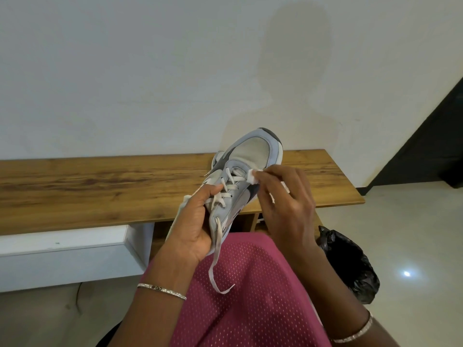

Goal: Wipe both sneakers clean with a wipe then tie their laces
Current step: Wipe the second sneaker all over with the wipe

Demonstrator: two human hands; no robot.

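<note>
A grey and white sneaker (253, 151) with dark panels is held up in the air, toe pointing away from me. My left hand (194, 221) grips its heel and tongue end, thumb on the laces. The white laces (220, 246) are loose, and one end dangles down over my lap. My right hand (288, 196) pinches a small white wipe (253, 175) and presses it against the shoe's right side, beside the upper eyelets. A second sneaker shows only as a sliver (217, 157) behind the held one, resting on the bench.
A long wooden bench (100, 186) runs along the white wall in front of me. A black plastic bag (350, 264) sits on the pale tiled floor at my right. A white box unit (70, 256) stands under the bench at left. My lap is covered by pink dotted fabric (250, 296).
</note>
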